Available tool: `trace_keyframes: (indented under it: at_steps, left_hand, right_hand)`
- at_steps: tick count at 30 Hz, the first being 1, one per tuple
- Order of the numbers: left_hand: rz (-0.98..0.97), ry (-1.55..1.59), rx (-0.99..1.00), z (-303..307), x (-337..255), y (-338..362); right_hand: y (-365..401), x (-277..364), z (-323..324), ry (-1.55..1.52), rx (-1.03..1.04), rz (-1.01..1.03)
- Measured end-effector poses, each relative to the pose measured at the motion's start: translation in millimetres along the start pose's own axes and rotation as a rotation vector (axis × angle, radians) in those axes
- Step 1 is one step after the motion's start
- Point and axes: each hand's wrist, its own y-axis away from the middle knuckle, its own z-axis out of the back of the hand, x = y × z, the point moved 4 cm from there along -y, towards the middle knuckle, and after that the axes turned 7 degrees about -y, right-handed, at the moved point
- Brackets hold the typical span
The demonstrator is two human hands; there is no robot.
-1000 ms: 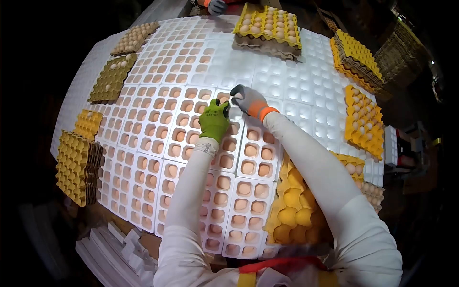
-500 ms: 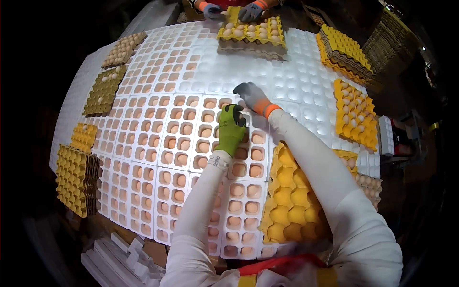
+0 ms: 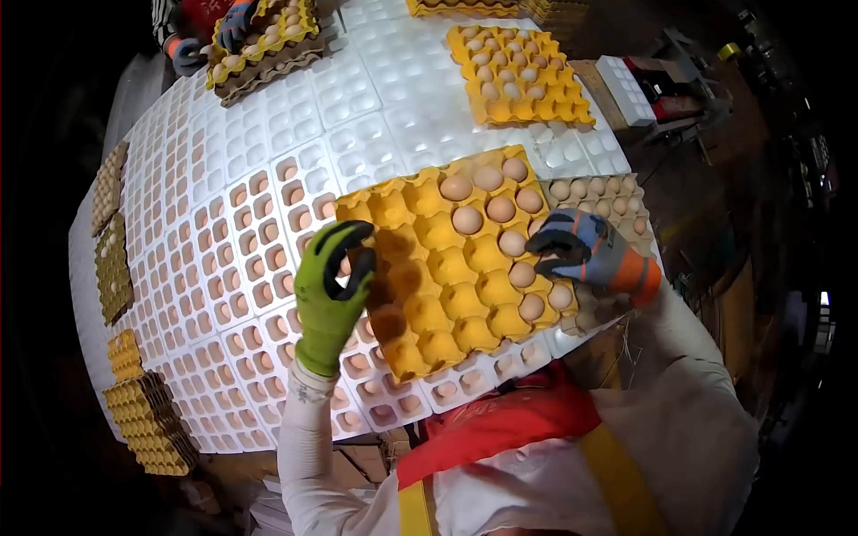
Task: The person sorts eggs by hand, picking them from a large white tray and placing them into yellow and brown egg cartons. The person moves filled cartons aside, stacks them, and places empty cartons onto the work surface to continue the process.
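Observation:
A yellow egg tray (image 3: 447, 268) lies on the white table straight in front of me. Brown eggs (image 3: 487, 214) fill its far right part; the rest of its cups are bare. My left hand (image 3: 332, 295), in a green glove, is at the tray's left edge with thumb and fingers curved apart around that edge. My right hand (image 3: 585, 255), in a grey glove with an orange cuff, hovers over the eggs at the tray's right edge. Its fingertips are spread and nothing shows in it.
White foam trays (image 3: 250, 250) with eggs in their cells cover the table to the left. A second yellow tray (image 3: 527, 76) of eggs lies farther back and a beige tray (image 3: 608, 192) at right. Stacked yellow trays (image 3: 147, 420) stand bottom left. A co-worker's gloved hands (image 3: 237, 22) handle a tray top left.
My view has swung right. Both hands have pulled back from the white foam trays to the two sides of the yellow tray.

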Motion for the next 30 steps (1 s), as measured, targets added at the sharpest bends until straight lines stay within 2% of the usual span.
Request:
trace_keyframes:
  at_steps: [1,2,3,5,6,7,9,12,13,14,16,17,19,20,21,23,24,25,27,28,30]
  left_hand:
    - [-0.076,-0.111,0.092,-19,-31,7]
    - [-0.227,-0.21,0.163,-41,-55,14]
    - [-0.292,-0.282,0.257,-67,-78,23]
    - [-0.314,-0.488,0.391,-116,-107,47]
    - [-0.284,-0.635,0.48,-139,-111,61]
    - [-0.236,-0.735,0.522,-159,-111,72]
    - [-0.147,-0.843,0.521,-183,-119,83]
    - [-0.13,-0.809,0.284,-196,-119,96]
    - [-0.098,-0.736,0.26,-196,-119,98]
    - [-0.067,-0.663,0.237,-193,-119,100]
    - [-0.029,-0.409,0.134,-180,-120,102]
    - [0.217,-0.071,0.18,-174,-117,105]
    - [0.476,0.529,0.077,-173,-89,116]
    - [0.554,0.752,0.079,-165,-99,109]
    - [0.532,0.685,0.106,-161,-104,98]
    - [0.027,-0.241,0.093,-159,-126,70]
    - [-0.064,-0.433,0.066,-165,-131,61]
    - [-0.044,-0.736,0.132,-174,-133,55]
    - [0.015,-0.936,0.283,-193,-118,51]
    - [-0.005,-0.899,0.259,-194,-119,52]
    - [-0.05,-0.828,0.23,-196,-123,58]
  right_hand:
    - [18,1,-2,0.12,0.006,0.074]
    - [34,5,-1,0.228,0.045,0.035]
    - [46,3,-1,0.313,0.063,0.01]
    - [66,-2,-4,0.485,0.102,-0.041]
    - [70,-6,-13,0.608,0.294,-0.18]
    - [77,-9,-22,0.72,0.265,-0.137]
    - [86,-17,-25,0.592,0.112,-0.031]
    - [95,-37,-10,-0.025,-0.015,-0.051]
    - [96,-48,-5,-0.334,-0.068,0.081]
    - [96,-63,-8,-0.656,-0.136,0.011]
    - [95,-78,1,-0.844,-0.197,-0.005]
    - [87,-68,7,-0.877,-0.179,0.033]
    - [70,-56,9,-0.124,-0.141,0.134]
    - [65,-44,2,0.25,-0.224,0.106]
    - [54,-35,-8,0.512,-0.048,-0.004]
    - [48,-32,-13,0.483,-0.083,0.039]
    - [49,-31,-6,0.367,-0.1,0.028]
    - [50,-49,-8,-0.02,-0.137,0.015]
    - [55,-107,-19,-0.796,-0.181,-0.019]
    - [59,-112,-14,-1.234,-0.107,-0.179]
    - [61,-100,4,-1.265,-0.213,-0.104]
